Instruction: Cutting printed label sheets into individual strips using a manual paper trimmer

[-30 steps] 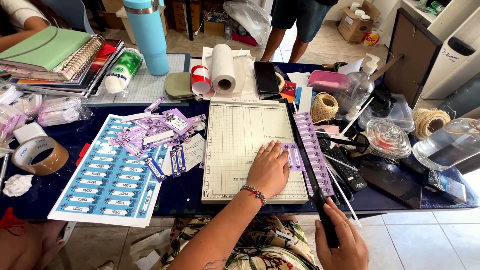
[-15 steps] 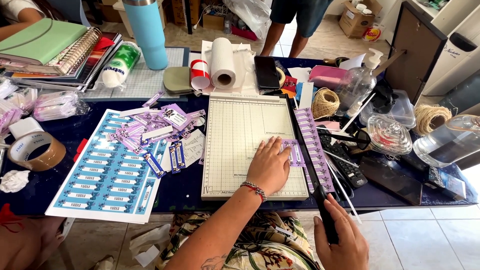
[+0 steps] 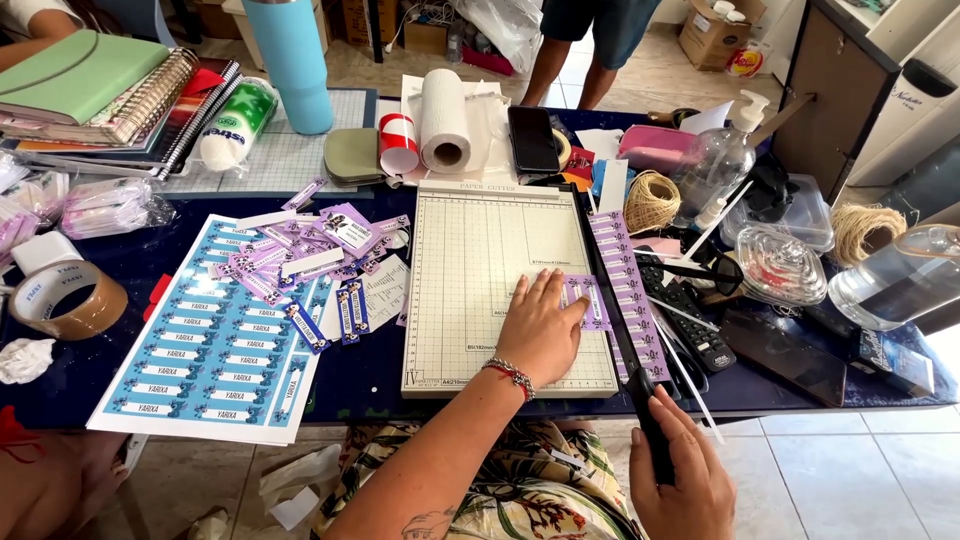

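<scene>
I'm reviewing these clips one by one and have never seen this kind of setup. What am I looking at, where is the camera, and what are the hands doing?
There is no machine here: a person works with two bare hands, filmed by one camera worn on the head and looking down. The left hand, with a beaded bracelet, presses a small purple printed strip flat on the cream gridded paper cutter board. The right hand grips the black handle of the cutter's blade arm at the board's right edge. A longer purple label strip lies just beyond the blade. On the dark blue table lie a blue label sheet, cut purple labels, a brown tape roll and a white paper towel roll. Another person stands beyond the table.
</scene>
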